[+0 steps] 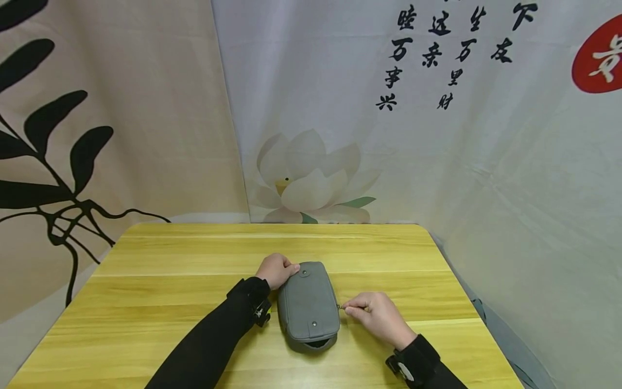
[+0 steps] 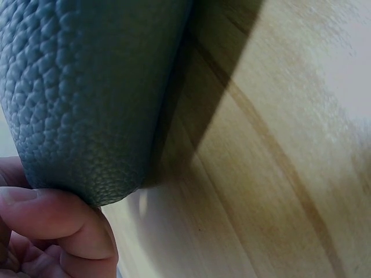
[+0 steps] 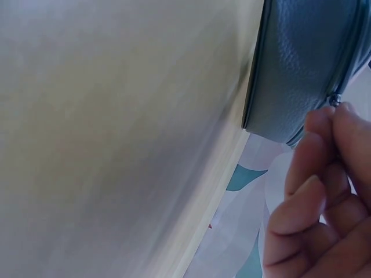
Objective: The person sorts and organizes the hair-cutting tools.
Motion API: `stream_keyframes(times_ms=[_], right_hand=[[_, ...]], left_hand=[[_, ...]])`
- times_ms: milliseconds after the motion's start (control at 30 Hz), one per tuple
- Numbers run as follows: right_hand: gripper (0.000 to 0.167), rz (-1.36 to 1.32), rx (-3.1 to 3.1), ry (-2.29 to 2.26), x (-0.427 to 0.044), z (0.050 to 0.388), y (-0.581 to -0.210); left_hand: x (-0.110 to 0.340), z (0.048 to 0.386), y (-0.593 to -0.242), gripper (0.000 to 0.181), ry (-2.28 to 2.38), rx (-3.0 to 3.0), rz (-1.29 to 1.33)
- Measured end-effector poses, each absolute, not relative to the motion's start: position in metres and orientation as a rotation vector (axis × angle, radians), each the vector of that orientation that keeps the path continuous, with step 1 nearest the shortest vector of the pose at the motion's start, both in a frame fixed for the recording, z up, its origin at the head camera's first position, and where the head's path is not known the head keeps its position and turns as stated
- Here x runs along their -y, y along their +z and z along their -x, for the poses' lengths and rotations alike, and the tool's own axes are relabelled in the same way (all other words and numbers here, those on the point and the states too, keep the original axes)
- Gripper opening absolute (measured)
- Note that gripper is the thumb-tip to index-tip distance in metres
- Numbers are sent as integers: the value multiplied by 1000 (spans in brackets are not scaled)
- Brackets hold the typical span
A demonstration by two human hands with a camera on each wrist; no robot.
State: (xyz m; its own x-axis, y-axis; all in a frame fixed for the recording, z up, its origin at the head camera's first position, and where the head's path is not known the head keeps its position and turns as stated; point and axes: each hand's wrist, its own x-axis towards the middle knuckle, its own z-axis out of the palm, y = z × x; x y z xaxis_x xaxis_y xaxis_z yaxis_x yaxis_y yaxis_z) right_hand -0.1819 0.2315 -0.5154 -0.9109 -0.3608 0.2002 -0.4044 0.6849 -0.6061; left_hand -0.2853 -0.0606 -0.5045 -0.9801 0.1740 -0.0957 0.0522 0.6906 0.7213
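A grey pebbled zip pouch (image 1: pixel 311 302) lies flat on the wooden table, with a metal stud near each end of its top face. At its near end a dark gap shows under the top panel. My left hand (image 1: pixel 276 271) grips the far left corner; in the left wrist view the thumb (image 2: pixel 52 214) presses against the pouch's grained edge. On the pouch's right side my right hand (image 1: pixel 378 317) pinches the zipper pull (image 1: pixel 342 307) between thumb and forefinger. Seen from the right wrist, the small metal slider (image 3: pixel 334 99) sits on the zip line just beyond the fingertips.
The light wooden table (image 1: pixel 194 254) extends around the pouch on all sides. Behind it hangs a pale cloth (image 1: pixel 486 162) printed with a lotus and dark characters. At the left, another cloth (image 1: pixel 160 108) carries dark printed leaves.
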Motion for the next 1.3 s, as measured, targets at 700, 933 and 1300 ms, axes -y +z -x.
stream_keyframes(times_ms=[700,933,1300], right_hand=[[9,-639,2816,1022,-230,164,-515],[9,-634,2793,1009,-230,154,-516],[10,-544,2718,1075,-221,133,-518]], left_hand=[[62,285,-504,31,1175,-2717,-169],[62,285,-505,32,1172,-2724,-170],[64,286,-509,41,1212,-2702,-161]])
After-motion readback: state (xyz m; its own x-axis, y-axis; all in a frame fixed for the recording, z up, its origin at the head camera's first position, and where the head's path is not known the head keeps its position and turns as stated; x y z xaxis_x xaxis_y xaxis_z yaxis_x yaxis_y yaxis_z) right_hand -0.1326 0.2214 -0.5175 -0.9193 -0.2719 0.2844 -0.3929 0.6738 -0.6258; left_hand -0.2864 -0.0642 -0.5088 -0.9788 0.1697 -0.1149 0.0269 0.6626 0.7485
